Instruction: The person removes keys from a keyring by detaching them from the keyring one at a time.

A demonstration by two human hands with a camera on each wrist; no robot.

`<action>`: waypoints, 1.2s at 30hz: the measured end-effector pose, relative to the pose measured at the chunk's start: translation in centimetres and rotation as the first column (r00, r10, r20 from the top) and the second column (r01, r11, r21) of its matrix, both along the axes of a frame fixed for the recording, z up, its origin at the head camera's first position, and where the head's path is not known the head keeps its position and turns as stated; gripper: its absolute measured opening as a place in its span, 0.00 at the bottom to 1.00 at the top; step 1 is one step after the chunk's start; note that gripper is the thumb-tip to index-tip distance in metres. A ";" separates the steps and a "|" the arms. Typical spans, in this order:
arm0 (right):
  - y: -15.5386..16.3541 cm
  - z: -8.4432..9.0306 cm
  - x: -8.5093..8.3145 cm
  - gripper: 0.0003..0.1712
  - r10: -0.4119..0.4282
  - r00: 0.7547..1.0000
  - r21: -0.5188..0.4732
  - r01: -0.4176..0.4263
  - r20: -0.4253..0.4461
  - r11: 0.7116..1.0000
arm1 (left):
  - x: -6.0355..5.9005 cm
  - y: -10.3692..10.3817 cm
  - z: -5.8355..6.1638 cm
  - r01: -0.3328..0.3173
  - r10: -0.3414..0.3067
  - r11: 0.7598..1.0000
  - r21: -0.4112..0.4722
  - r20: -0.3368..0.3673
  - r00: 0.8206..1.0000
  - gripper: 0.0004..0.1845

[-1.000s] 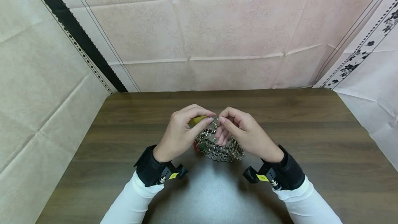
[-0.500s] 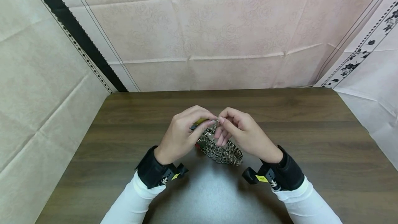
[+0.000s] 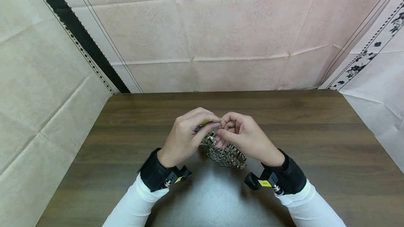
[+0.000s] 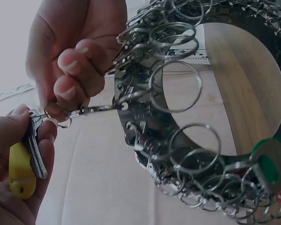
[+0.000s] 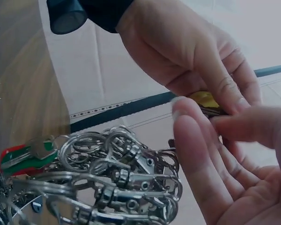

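Note:
My left hand (image 3: 187,134) pinches a silver key (image 4: 36,157) by its head, with a yellow key tag (image 4: 21,173) beside it under the fingers. Close against it, my right hand (image 3: 249,137) pinches a small split ring (image 4: 65,123) at the end of a swivel clasp (image 4: 96,109). That clasp runs to a large metal hoop (image 4: 145,105) hung all round with clasps and split rings (image 5: 126,180). The fingertips of both hands meet at the key's head and hide part of the ring there. In the head view the hoop hangs below the hands.
On the hoop sit a key (image 5: 41,148) with a green tag (image 5: 25,161) and a red tag (image 5: 9,153) behind it. Beneath lies a brown wooden table (image 3: 142,125); patterned cloth (image 3: 221,38) stands along its back and sides.
The yellow tag and the hoop's rings have shifted slightly and are more covered by the left hand. The right hand has lowered a little, its thumb closer to the left fingertips.

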State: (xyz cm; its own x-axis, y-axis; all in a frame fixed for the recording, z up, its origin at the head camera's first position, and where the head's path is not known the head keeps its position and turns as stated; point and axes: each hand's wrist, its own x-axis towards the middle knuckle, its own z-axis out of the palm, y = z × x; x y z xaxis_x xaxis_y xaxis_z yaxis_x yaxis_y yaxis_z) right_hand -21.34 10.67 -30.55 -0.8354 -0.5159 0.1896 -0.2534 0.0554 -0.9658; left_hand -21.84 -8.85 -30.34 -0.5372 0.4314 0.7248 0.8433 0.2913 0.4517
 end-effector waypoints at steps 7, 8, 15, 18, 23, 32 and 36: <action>-0.1 -0.4 -0.1 0.03 -0.047 0.992 0.009 0.049 -0.114 0.999 | -0.1 0.2 -0.1 0.010 -0.012 1.000 -0.014 -0.096 0.995 0.06; 0.0 -0.4 -0.2 0.03 -0.048 0.991 0.015 0.050 -0.127 0.999 | -0.1 0.3 -0.1 0.011 -0.013 1.000 -0.024 -0.113 0.994 0.06; 0.1 -0.3 -0.3 0.04 -0.047 0.978 0.049 0.058 -0.204 0.997 | 0.0 0.3 -0.2 0.032 -0.038 0.997 -0.064 -0.089 0.995 0.06; 0.1 -0.3 -0.4 0.03 -0.042 0.975 0.062 0.057 -0.220 0.996 | -0.1 0.0 -0.1 0.034 -0.034 0.999 -0.010 -0.046 0.998 0.06; 0.1 -0.1 -0.3 0.02 -0.047 0.973 0.100 0.071 -0.227 0.992 | -0.4 -0.7 0.1 -0.044 0.044 0.999 0.023 0.023 0.999 0.06; 0.2 -0.1 -0.3 0.02 -0.024 0.975 0.088 0.044 -0.219 0.995 | -0.4 -0.9 0.0 -0.028 0.051 0.989 -0.148 0.153 0.987 0.05; 0.3 -0.2 -0.3 0.02 -0.017 0.983 0.106 0.037 -0.184 0.994 | -0.4 -0.6 -0.1 -0.047 0.080 0.983 -0.180 0.182 0.980 0.05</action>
State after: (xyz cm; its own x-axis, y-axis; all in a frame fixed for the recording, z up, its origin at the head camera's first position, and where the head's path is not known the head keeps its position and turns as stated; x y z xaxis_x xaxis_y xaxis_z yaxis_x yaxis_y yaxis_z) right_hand -21.60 10.94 -30.73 -0.8056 -0.5196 0.2846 -0.4220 0.1661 -0.8913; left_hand -22.22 -9.42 -30.40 -0.6865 0.5023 0.5257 0.7258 0.4294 0.5375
